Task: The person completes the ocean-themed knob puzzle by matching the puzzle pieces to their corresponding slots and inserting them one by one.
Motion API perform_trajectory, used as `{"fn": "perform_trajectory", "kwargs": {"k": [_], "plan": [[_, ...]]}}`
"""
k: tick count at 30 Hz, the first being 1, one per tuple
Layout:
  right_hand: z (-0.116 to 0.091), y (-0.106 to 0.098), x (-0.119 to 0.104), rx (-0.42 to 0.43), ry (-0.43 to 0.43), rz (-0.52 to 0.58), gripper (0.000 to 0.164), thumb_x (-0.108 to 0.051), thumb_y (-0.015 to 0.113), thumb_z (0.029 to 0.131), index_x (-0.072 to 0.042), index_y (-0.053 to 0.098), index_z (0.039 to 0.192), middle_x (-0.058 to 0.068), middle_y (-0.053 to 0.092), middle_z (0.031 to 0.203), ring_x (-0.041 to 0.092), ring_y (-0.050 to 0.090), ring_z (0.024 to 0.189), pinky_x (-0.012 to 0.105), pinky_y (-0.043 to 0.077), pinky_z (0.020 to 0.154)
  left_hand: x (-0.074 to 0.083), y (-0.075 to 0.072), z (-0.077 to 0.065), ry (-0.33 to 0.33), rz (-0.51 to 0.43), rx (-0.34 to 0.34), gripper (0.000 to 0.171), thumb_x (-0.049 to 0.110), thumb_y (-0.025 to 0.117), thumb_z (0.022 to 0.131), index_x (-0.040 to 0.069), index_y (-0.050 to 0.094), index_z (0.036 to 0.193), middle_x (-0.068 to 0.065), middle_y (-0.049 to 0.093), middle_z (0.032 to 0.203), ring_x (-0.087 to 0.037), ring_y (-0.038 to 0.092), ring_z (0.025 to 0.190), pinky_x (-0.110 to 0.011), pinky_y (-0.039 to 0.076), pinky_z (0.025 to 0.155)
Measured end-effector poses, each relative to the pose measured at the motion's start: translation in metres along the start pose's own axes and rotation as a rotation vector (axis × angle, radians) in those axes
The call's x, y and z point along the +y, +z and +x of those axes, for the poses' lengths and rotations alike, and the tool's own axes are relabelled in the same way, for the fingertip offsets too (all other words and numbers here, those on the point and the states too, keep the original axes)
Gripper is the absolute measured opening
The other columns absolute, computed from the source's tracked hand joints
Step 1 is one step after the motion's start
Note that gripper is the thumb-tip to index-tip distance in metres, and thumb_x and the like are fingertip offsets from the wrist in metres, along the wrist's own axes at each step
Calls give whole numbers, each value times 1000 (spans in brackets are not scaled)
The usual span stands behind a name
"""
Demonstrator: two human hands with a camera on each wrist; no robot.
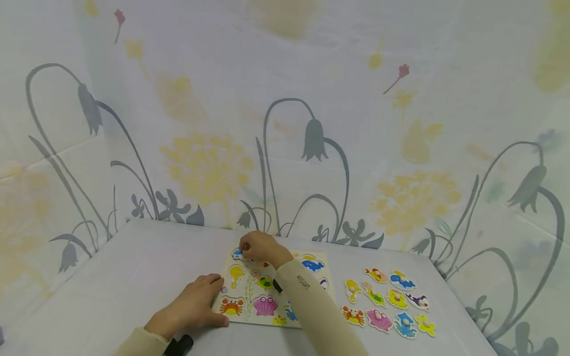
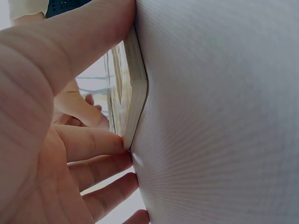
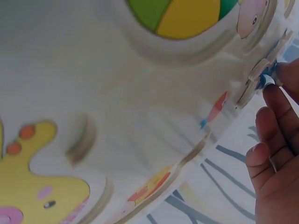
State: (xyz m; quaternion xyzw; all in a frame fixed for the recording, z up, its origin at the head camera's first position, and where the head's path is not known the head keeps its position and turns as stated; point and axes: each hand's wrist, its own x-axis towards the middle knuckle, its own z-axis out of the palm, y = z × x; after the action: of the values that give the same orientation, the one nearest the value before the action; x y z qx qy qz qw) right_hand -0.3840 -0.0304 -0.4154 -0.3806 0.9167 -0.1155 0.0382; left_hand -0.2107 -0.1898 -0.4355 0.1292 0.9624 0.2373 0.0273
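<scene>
My right hand (image 1: 264, 247) reaches over the far left corner of a wooden puzzle board (image 1: 256, 324) and pinches a blue puzzle piece (image 1: 237, 253) between thumb and fingertips. Up close in the right wrist view, that blue piece (image 3: 264, 74) stands at the board's edge, partly covered by the fingers. My left hand (image 1: 196, 301) rests at the near left corner, its thumb along the front edge and straight fingers by the left side. In the left wrist view the thumb and index fingertip touch the board's side (image 2: 135, 109). The right forearm hides part of the board.
Right of the board lie several loose knobbed sea-animal pieces, among them a crab (image 1: 353, 315), a pink shell (image 1: 379, 320), a blue octopus (image 1: 405, 326) and a yellow seahorse (image 1: 352, 290). The white tabletop (image 1: 156, 262) meets a flower-printed cloth (image 1: 285, 198) at the back.
</scene>
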Motion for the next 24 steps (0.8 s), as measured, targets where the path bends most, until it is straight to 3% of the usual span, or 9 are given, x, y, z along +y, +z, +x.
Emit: {"fn": "perform_trajectory", "kwargs": {"k": [24], "plan": [[5, 6, -2, 14, -7, -68, 15, -16, 59, 93, -20, 72, 99, -8, 66, 99, 7, 55, 84, 24, 49, 76, 2, 0, 0, -11, 8, 8, 95, 52, 84, 62, -6, 52, 130, -22, 48, 134, -40, 41, 126, -58, 35, 102]]}}
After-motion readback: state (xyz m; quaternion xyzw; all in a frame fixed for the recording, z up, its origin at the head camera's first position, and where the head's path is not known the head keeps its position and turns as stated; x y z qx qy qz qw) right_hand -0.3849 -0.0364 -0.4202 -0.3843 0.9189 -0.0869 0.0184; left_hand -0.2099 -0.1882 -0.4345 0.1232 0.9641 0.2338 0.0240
